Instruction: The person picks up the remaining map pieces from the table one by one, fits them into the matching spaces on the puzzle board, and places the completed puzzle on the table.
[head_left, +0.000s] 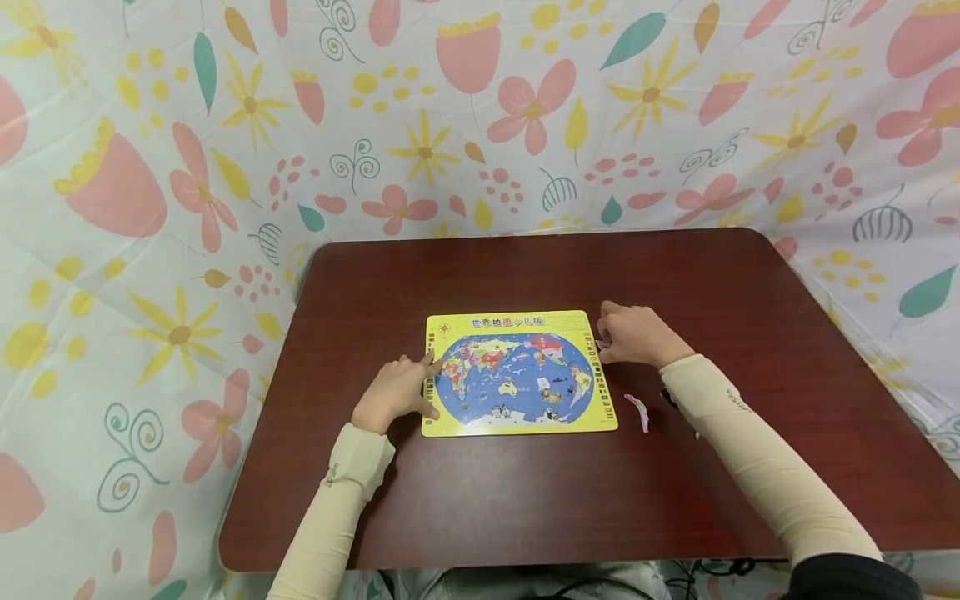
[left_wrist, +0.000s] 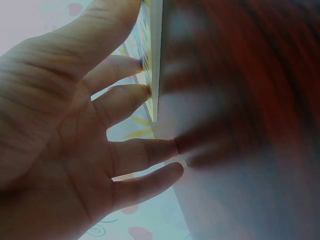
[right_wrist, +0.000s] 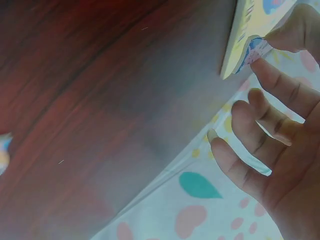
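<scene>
A yellow-bordered world map puzzle board (head_left: 525, 421), with a blue oval map, lies flat on the table. My left hand (head_left: 397, 387) rests at its left edge. In the left wrist view, two fingers (left_wrist: 125, 102) touch the board's face and the others are spread out towards the table. By the board's upper right edge, my right hand (head_left: 637, 333) pinches a small puzzle piece (right_wrist: 251, 51), printed blue and pink, between thumb and index finger. Its other fingers are loosely bent. A second piece, thin, curved and pinkish purple (head_left: 638, 412), lies on the table below the right hand.
The dark reddish-brown table (head_left: 540, 508) has rounded corners. A white curtain (head_left: 420, 75) with printed flowers hangs behind it and at its sides. Dark cables (head_left: 720, 568) show below the front edge. A colourful scrap (right_wrist: 4, 152) shows at the right wrist view's left side.
</scene>
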